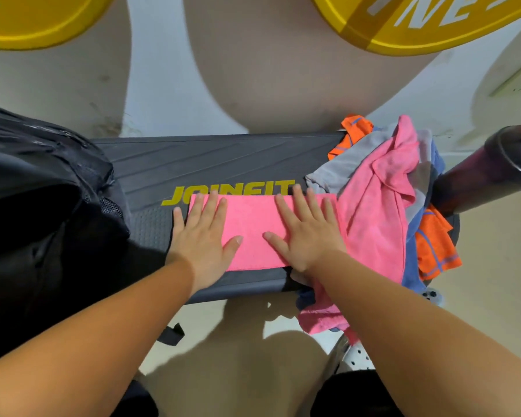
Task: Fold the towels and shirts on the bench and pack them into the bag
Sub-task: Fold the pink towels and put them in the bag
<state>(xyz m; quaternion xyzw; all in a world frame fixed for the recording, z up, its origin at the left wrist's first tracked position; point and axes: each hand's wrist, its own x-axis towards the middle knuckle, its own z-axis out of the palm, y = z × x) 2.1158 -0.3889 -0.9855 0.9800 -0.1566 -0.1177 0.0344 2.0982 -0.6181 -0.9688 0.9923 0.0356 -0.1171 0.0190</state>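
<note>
I see a pale, scuffed wall [163,70] with a socket [516,79] at right, one yellow disc [27,22] upper left, another yellow disc [418,28] upper right.

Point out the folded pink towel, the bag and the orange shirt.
folded pink towel [253,233], head view, its bare middle.
bag [42,176], head view, black upper side at left.
orange shirt [433,248], head view, lower part at right.

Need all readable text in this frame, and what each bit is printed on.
"JOINFIT": yellow letters on the black bench, lower edge covered by the folded pink towel.
"NE": white letters on the right yellow disc; the rest is cut off by the frame, so the word is incomplete.
Left yellow disc: only a white fragment, unreadable.
Black bag and clothes pile: no text visible.
</note>
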